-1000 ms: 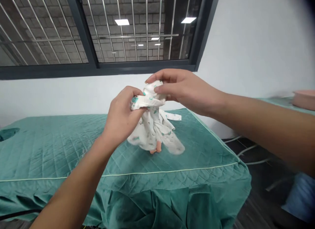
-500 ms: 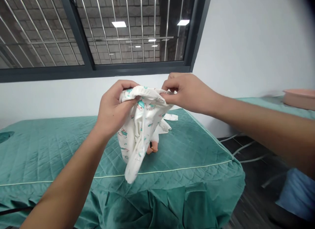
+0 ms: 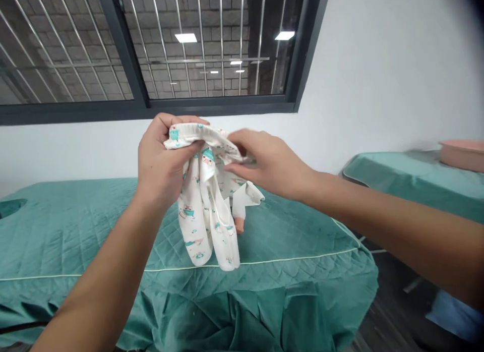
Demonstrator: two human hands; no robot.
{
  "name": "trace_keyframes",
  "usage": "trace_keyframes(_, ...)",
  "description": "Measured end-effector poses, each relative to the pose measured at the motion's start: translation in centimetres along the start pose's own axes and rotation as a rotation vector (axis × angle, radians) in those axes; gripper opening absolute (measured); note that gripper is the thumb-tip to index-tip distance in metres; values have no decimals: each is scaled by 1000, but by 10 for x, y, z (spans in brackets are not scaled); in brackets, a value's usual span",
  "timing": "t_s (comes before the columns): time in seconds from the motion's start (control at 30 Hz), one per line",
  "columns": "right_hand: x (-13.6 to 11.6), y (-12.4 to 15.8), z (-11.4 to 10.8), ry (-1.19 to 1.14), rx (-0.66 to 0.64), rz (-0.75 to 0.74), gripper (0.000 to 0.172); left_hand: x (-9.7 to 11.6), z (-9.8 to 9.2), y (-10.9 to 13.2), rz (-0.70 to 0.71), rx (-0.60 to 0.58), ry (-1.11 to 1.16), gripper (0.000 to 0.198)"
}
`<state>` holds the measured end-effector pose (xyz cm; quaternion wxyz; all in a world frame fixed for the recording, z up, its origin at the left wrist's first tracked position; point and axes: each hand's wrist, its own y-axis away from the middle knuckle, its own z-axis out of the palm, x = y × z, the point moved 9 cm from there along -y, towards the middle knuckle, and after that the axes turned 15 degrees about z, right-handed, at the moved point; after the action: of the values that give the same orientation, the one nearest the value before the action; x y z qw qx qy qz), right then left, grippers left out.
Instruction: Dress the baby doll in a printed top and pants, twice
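Note:
White footed baby pants (image 3: 192,211) with a small teal and red print hang in the air over the bed, both legs dangling. My left hand (image 3: 162,155) grips the waistband, thumb in front and fingers behind. At the other end of the waistband, my right hand (image 3: 270,163) pinches the cloth between thumb and fingers. Behind the pants lies a baby doll, mostly hidden; one orange-pink foot (image 3: 239,225) and part of its white printed top (image 3: 249,194) show.
A green quilted cover (image 3: 302,241) spreads over the bed. To the right stands another green-covered surface (image 3: 381,170) with a pink basin (image 3: 461,154) on it. Beyond the bed are a white wall and a barred window (image 3: 212,49). Something blue (image 3: 454,314) sits low on the right.
Both hands have shifted left with the pants, and my right hand has come lower. The two pant legs now hang apart and straighter; more of the doll is covered.

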<state>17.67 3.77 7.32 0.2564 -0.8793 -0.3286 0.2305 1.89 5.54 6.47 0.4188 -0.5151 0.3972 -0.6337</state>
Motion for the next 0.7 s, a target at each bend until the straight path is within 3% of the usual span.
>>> trace_keyframes(0.1, 19, -7, 13, -127, -169, 140, 23, -11, -17, 0, -108, -21, -38, 30)
trace_keyframes(0.17, 31, -8, 18, -301, -244, 242, 29, -20, -22, 5, -217, -126, -30, 31)
trace_keyframes(0.27, 35, -9, 25, -563, -299, 305, 31, -30, -8, 21, -343, -365, 81, 50)
trace_keyframes(0.33, 30, -12, 31, -672, -325, 278, 33, -36, 4, 33, -404, -452, 119, 59)
trace_keyframes(0.47, 22, -16, 40, -788, -389, 252, 42, -50, 27, 57, -542, -499, 155, 46)
trace_keyframes(0.57, 31, -11, 42, -808, -406, 335, 44, -59, 35, 76, -686, -504, 217, 34)
trace_keyframes(0.7, 51, 5, 48, -794, -481, 457, 43, -75, 21, 85, -718, -263, 249, 27)
